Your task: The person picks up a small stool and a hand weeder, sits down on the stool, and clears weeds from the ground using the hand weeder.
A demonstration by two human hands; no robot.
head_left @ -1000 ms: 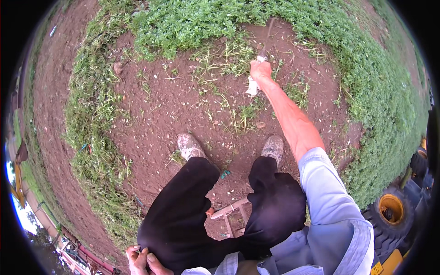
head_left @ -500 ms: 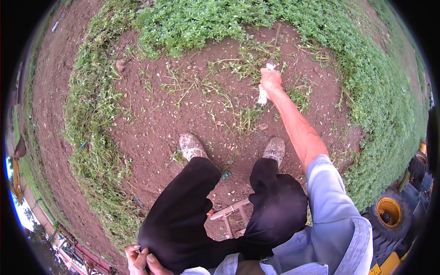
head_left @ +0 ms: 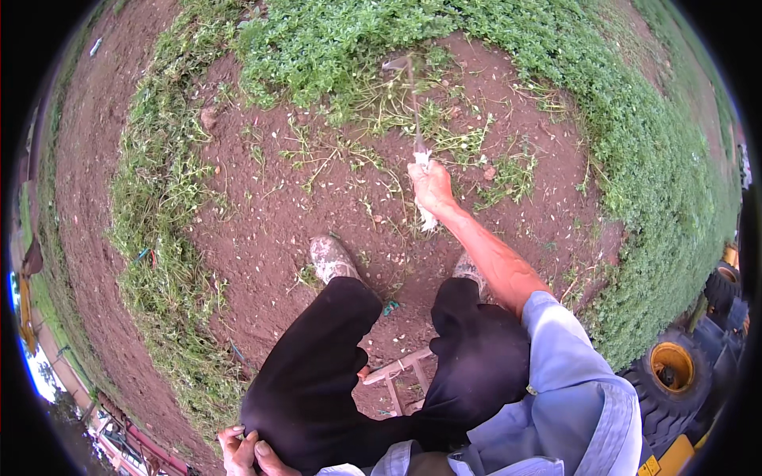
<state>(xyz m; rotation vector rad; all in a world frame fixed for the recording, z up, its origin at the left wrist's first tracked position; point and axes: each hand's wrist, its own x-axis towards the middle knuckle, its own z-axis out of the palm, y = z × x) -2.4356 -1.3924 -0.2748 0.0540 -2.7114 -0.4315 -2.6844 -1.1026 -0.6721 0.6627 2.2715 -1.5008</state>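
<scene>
My right hand (head_left: 431, 189) is stretched out over the bare red soil, shut on the cloth-wrapped handle of a long thin weeding tool (head_left: 414, 111). The tool's shaft runs away from me and its bent blade reaches the edge of the green weeds (head_left: 349, 47) ahead. My left hand (head_left: 242, 451) rests on my left thigh at the lower edge, fingers curled against the black trousers. My two muddy shoes (head_left: 333, 258) stand on the soil below the right hand.
A patch of scraped soil (head_left: 270, 206) is ringed by low green plants, with loose cut weeds scattered on it. A small wooden stool (head_left: 393, 373) shows between my legs. A vehicle with a yellow-rimmed tyre (head_left: 675, 369) stands at the lower right.
My right hand with the tool has swung from the right toward the middle, and the view has shifted so the weeds ahead are nearer. The left hand has stayed on the thigh.
</scene>
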